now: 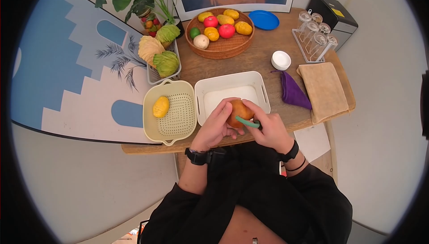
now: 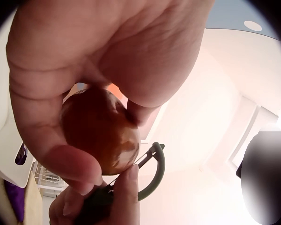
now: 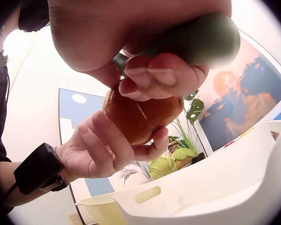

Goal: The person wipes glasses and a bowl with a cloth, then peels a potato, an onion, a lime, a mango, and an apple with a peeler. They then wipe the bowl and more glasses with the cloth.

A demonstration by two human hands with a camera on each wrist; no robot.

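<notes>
Both hands work above the near edge of a white bin (image 1: 230, 94). A shiny, orange-brown rounded fruit or vegetable (image 1: 237, 110) rests in my left hand (image 1: 213, 131), whose fingers and thumb curl round it. My right hand (image 1: 273, 133) grips a green peeler (image 1: 247, 122) by its handle. In the left wrist view, the peeler's curved guard (image 2: 158, 176) and thin blade lie close against the lower side of the brown piece (image 2: 100, 131). Seen from the right wrist, the right fingertips overlap the top of the piece, and the thick handle (image 3: 189, 44) runs through the palm.
Left of the bin, a pale yellow colander (image 1: 181, 114) holds a yellow potato-like piece (image 1: 161, 107). Behind are a grey basket (image 1: 156, 77) of leafy vegetables and a wicker basket (image 1: 219, 52) of produce. On the right lie a purple cloth (image 1: 295, 93), tan towel (image 1: 322, 92), white bowls (image 1: 281, 60) and a glass rack (image 1: 315, 43).
</notes>
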